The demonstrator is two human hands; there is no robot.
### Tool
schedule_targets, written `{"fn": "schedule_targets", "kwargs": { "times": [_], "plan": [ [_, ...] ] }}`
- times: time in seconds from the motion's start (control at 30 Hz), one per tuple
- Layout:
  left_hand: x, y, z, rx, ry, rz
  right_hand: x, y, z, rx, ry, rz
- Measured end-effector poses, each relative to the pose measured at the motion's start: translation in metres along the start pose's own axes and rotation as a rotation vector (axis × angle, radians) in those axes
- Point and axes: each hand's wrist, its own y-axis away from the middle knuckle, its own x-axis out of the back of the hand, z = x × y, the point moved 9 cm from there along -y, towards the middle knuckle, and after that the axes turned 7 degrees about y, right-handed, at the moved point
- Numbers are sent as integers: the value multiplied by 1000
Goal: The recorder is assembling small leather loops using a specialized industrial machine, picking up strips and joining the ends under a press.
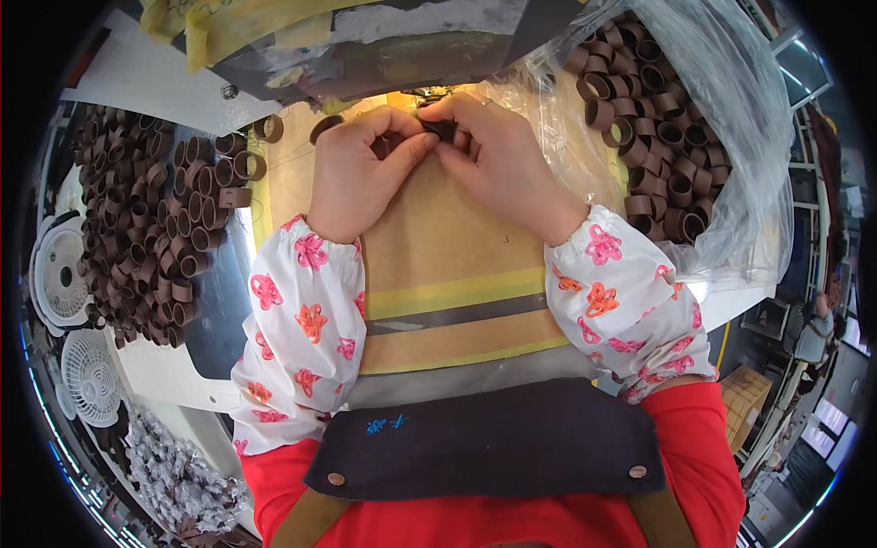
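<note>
Both hands meet at the far edge of the tan cardboard work pad point(438, 237), which serves as the reference surface. The left hand point(361, 173) and the right hand point(498, 164) pinch one small dark-brown looped band point(440, 128) between thumbs and fingertips; the grip of each is narrow and closed on that band, which sits directly under the lit underside of the grey machine head point(365, 55) at the far end of the pad. Most of the band is hidden by the fingers. Both forearms wear white elasticated oversleeves with pink and orange floral print point(301, 320), lying over the pad's left and right margins. Left of the pad, a loose heap of dark-brown looped bands point(146, 228) covers the table. Right of the pad, a clear plastic bag point(731, 110) holds a second mass of the same brown loops point(658, 119). Two single loops point(269, 128) rest near the pad's far-left corner. Farther left, beyond the heap, stand white round fan grilles point(64, 274).
</note>
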Motion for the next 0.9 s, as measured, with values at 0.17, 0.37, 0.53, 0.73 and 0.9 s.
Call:
{"fn": "schedule_targets", "kwargs": {
  "times": [0.17, 0.37, 0.53, 0.73, 0.9],
  "plan": [
    [5, 0, -9, -4, 11, 49, 6, 1, 15, -75, -175, 21],
    [4, -2, -2, -14, -32, 69, 8, -1, 19, 56, -201, 95],
    [3, -4, -5, -17, -130, 101, 12, -4, 7, 143, 32, 97],
    [6, -11, -4, -55, -336, 198, 15, -13, 3, 176, 131, 100],
    [8, -14, -7, 24, -322, 209, 13, -17, 1, 185, 192, 109]
  ]
}}
